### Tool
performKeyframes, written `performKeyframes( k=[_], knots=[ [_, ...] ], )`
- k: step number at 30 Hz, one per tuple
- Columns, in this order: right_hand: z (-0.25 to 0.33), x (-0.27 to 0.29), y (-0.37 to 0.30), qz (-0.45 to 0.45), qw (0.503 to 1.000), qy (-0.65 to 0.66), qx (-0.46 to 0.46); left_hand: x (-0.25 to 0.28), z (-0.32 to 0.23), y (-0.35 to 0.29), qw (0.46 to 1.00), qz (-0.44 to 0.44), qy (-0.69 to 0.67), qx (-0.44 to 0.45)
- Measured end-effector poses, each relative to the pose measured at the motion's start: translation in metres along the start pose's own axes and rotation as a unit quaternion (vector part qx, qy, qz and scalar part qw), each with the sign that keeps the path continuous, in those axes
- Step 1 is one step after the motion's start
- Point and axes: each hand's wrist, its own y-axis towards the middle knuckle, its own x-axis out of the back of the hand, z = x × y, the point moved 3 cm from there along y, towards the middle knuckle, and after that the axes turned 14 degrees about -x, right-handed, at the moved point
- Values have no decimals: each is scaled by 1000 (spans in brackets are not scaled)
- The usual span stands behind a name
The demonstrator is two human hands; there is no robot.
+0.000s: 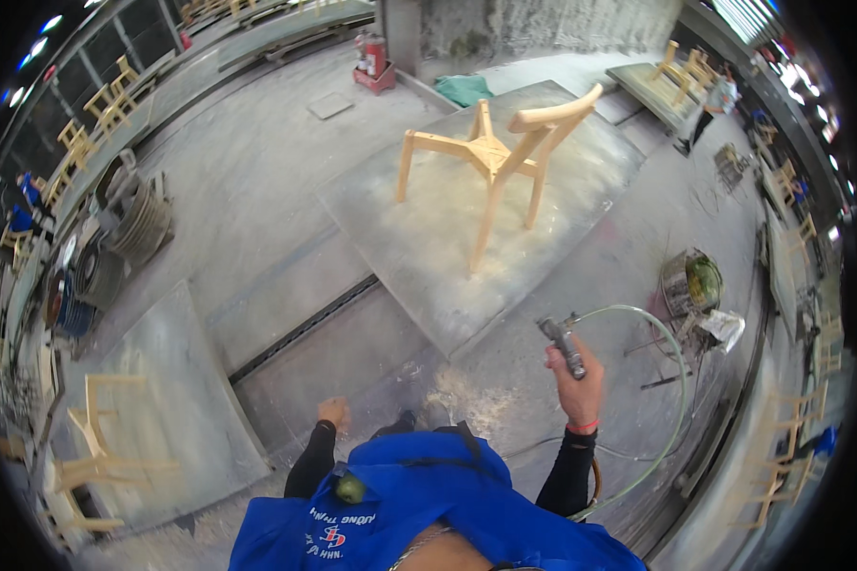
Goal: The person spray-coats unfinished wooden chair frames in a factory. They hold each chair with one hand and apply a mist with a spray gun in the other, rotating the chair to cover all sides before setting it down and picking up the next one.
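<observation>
A metal spray gun (pixel 564 344) is gripped in my right hand (pixel 581 385), a red band around that wrist. From the gun a pale green hose (pixel 681 362) loops out to the right and back toward my body. Beyond it, a bare wooden chair frame (pixel 490 157) stands upright on a grey board (pixel 428 285), apart from the gun. It has a curved back rail and crossed supports where a seat would sit. My left hand (pixel 333 411) hangs low by my side, fingers curled in, touching nothing I can see.
Another chair frame (pixel 95 438) stands on a board at left. Buckets and drums (pixel 133 224) stand at far left, a splattered pail (pixel 692 283) at right. A track groove (pixel 305 324) crosses the floor. Fire extinguishers (pixel 374 57) and a person (pixel 719 100) are farther off.
</observation>
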Motion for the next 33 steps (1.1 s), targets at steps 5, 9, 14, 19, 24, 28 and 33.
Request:
performKeyframes(
  k=[5, 9, 14, 19, 24, 28, 33],
  knots=[
    [-59, -55, -12, 169, 980, -96, -47, -6, 48, -49, 990, 10, -123, -74],
    [-72, -128, -55, 361, 928, -93, -2, 5, 129, -112, 989, -51, 108, -83],
    [-53, -185, -119, 534, 834, -134, 28, 25, 218, -199, 983, -118, 54, 130],
    [-18, -241, -166, 616, 773, -146, 44, 38, 267, -225, 974, -152, 152, 71],
    [22, -335, -234, 629, 739, -214, 105, 87, 330, -254, 983, -170, 59, -42],
    [44, -402, -310, 647, 733, -197, 65, 162, 386, -307, 916, -384, -100, 51],
    [60, -483, -396, 709, 669, -198, 98, 317, 369, -380, 840, -536, -88, -18]
  ],
)
